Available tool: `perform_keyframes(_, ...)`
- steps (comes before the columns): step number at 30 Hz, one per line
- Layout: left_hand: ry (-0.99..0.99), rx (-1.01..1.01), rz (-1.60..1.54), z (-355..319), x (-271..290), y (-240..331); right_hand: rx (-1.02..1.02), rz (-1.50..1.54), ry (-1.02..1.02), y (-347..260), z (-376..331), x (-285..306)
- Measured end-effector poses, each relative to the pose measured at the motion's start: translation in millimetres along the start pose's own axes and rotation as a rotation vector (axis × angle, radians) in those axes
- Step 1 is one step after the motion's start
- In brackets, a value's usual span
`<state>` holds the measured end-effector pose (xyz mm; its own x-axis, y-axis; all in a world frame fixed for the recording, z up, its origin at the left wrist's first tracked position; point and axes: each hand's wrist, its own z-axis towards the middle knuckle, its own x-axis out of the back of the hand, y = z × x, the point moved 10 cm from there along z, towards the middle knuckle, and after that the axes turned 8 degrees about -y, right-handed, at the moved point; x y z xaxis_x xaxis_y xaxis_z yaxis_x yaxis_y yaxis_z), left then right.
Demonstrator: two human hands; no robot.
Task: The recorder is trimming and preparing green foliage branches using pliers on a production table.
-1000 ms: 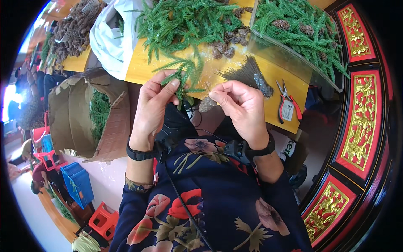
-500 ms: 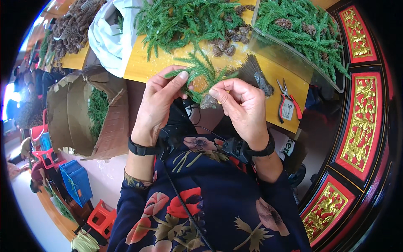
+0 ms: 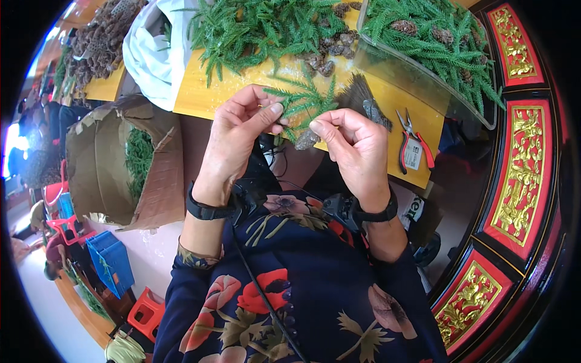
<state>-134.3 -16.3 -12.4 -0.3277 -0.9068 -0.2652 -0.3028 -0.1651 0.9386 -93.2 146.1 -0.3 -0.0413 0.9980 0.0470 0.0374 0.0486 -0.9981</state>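
Fingers of both hands pinch one green fir sprig (image 3: 305,100) above the yellow table (image 3: 242,78): left hand (image 3: 239,130) grips its stem, right hand (image 3: 354,142) steadies a pinecone (image 3: 306,140) beneath.

**Two hands held up close together**

Both arms come up from the bottom, bent at the elbows. The left hand (image 3: 239,130) is raised, its thumb and fingers pinched together at the tips. The right hand (image 3: 354,148) sits just beside it, fingers curled in, thumb pressed to the first finger. Each wrist wears a black band.
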Motion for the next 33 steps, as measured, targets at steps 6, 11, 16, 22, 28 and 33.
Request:
perform_keyframes(6, 0.014, 0.087, -0.037, -1.3, 3.7, -10.0, -0.002, 0.008, 0.000, 0.3, 0.3, 0.3)
perform_keyframes(11, -0.009, 0.024, 0.068, -2.4, 3.1, -5.5, -0.012, 0.017, 0.008, 0.1, 0.5, 1.9)
perform_keyframes(16, 0.013, 0.006, 0.052, -3.1, 4.3, -3.4, -0.004, 0.005, 0.004, 0.3, 0.1, 1.3)
perform_keyframes(22, 0.016, 0.089, 0.184, -3.2, 4.0, -7.8, -0.006, 0.011, 0.004, 2.3, 0.5, 2.8)
perform_keyframes(28, 0.067, 0.108, 0.254, -0.5, 11.2, -15.6, -0.011, 0.002, 0.017, 2.8, -0.3, 5.3)
perform_keyframes(33, 0.055, 0.145, 0.301, 2.1, 14.7, -21.0, -0.013, 0.018, 0.017, 7.1, 0.9, 4.0)
